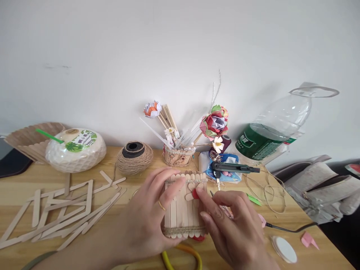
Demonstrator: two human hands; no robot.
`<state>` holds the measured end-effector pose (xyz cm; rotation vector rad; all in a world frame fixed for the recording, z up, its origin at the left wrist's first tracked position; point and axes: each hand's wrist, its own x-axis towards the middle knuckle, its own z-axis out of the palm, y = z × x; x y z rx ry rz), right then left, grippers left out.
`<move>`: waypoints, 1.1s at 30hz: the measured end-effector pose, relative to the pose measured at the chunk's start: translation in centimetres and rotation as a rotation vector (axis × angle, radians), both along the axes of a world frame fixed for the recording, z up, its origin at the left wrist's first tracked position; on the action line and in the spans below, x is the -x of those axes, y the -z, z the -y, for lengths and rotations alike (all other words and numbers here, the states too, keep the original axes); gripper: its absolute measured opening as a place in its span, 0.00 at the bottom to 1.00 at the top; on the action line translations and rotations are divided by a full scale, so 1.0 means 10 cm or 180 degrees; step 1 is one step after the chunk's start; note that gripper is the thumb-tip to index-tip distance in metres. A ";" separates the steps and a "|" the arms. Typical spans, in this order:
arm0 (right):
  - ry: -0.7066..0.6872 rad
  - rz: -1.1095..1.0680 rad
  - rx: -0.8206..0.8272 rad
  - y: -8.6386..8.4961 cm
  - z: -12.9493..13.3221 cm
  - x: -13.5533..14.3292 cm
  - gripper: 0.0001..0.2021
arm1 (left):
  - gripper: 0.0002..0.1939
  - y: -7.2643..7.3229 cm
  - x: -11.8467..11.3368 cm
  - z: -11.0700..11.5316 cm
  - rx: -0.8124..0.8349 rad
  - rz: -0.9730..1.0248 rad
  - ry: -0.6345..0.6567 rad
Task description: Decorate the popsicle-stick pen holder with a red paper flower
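A small box of upright wooden craft sticks (180, 215) with rounded ends stands in front of me, with twine bands near its top and bottom. My left hand (153, 208) is closed around its left side, fingers over the top edge and thumb below. On the box's upper right front is a flower of short rounded stick ends (190, 196) with a red centre (195, 193). My right hand (232, 221) presses its index fingertip on that red centre, its thumb at the box's right edge and the other fingers curled. Something red shows under the box, mostly hidden.
Loose craft sticks (64, 210) lie at left, before a twine spool (134, 155) and a white cup (75, 150). Behind stands a decorated holder (177, 155) with paper flowers. A utility knife (234, 167), large bottle (270, 131), white discs (284, 249) and black cord (292, 227) are at right.
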<state>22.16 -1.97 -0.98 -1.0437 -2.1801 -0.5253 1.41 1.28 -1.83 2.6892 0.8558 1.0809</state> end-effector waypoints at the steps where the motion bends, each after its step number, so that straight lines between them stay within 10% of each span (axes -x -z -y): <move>1: 0.0012 0.0034 -0.0030 0.00 0.00 0.00 0.14 | 0.41 0.00 0.00 0.00 0.0004 -0.0005 -0.0006; 24: 0.0037 0.0473 -0.0357 0.01 -0.06 -0.04 0.13 | 0.40 -0.01 0.00 0.02 0.0110 -0.0008 -0.0033; 33: -0.0281 -0.1161 0.1186 0.08 0.02 -0.11 0.33 | 0.42 0.01 0.02 -0.03 0.0298 0.0113 -0.0232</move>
